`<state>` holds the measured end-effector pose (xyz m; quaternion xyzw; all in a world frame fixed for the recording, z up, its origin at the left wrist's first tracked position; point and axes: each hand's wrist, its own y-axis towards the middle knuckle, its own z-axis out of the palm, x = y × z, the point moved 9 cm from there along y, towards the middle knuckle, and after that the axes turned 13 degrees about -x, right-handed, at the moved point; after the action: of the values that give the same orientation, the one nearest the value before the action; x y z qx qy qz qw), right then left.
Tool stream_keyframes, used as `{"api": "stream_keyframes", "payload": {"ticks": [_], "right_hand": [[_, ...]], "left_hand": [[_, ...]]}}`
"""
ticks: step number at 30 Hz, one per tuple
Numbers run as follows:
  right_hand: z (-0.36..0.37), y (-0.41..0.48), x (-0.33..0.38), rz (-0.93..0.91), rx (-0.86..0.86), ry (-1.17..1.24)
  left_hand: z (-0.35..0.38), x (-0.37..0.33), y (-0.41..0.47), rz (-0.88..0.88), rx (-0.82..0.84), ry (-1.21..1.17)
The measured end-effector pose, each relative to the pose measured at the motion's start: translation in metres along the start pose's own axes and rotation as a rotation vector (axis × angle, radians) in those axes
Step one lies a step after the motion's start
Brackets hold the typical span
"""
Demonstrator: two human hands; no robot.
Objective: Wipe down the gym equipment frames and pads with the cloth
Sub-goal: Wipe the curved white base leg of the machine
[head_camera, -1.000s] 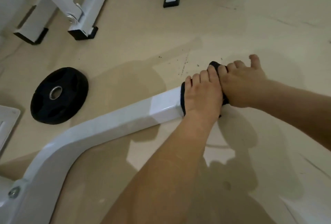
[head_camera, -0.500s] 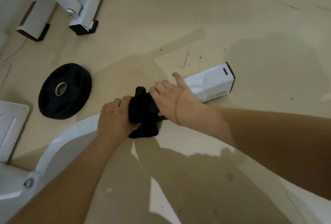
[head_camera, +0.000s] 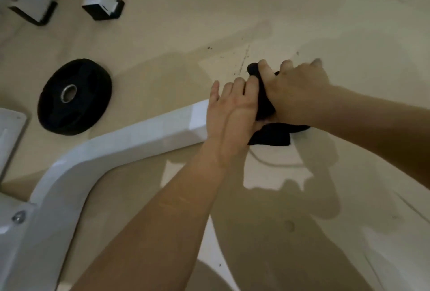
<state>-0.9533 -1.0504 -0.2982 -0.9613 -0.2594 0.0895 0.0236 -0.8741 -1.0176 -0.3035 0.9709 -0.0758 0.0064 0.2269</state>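
A white square-tube frame leg (head_camera: 144,134) lies low across the floor and curves down to a bolted bracket at the lower left. A black cloth (head_camera: 271,137) is wrapped over the tube near its right end. My left hand (head_camera: 232,111) lies over the tube with its fingers bent across the top, against the cloth's left side. My right hand (head_camera: 295,92) grips the cloth from the right, fingers curled over it. The tube's end is hidden under both hands and the cloth.
A black weight plate (head_camera: 74,96) lies flat on the beige floor left of the hands. White machine legs with black feet (head_camera: 104,9) stand at the upper left. A white plate (head_camera: 9,137) shows at the left edge. Dirt specks (head_camera: 242,62) mark the floor beyond the tube.
Both hands and the cloth slid left along the tube, exposing its black-capped end, and have now slid back right, covering that end again.
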Motion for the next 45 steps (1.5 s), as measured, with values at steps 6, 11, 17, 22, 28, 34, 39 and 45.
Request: {"api": "stream_keyframes", "payload": {"ticks": [6, 11, 17, 22, 28, 34, 39, 45], "right_hand": [[-0.024, 0.034, 0.126, -0.319, -0.147, 0.324], [-0.044, 0.021, 0.201, -0.655, -0.391, 0.402], [-0.014, -0.017, 0.157, -0.769, -0.096, -0.041], [-0.038, -0.006, 0.162, -0.694, 0.095, 0.026], [-0.038, 0.040, 0.212, -0.277, -0.029, 0.398], [-0.030, 0.034, 0.227, -0.232, -0.254, 0.269], [-0.034, 0.040, 0.234, -0.199, -0.253, 0.323], [-0.035, 0.039, 0.232, -0.211, -0.264, 0.272]], "left_hand": [[-0.022, 0.116, -0.054, -0.143, 0.215, 0.142], [-0.034, 0.195, -0.092, -0.257, 0.382, 0.249], [-0.045, 0.240, -0.114, -0.251, 0.363, 0.263], [-0.050, 0.239, -0.114, -0.323, 0.382, 0.334], [-0.038, 0.168, -0.080, -0.087, 0.081, 0.100], [-0.053, 0.303, -0.141, -0.307, 0.307, 0.137], [-0.087, 0.387, -0.214, -0.725, 0.484, 0.326], [-0.107, 0.398, -0.247, -0.850, 0.707, 0.438]]}}
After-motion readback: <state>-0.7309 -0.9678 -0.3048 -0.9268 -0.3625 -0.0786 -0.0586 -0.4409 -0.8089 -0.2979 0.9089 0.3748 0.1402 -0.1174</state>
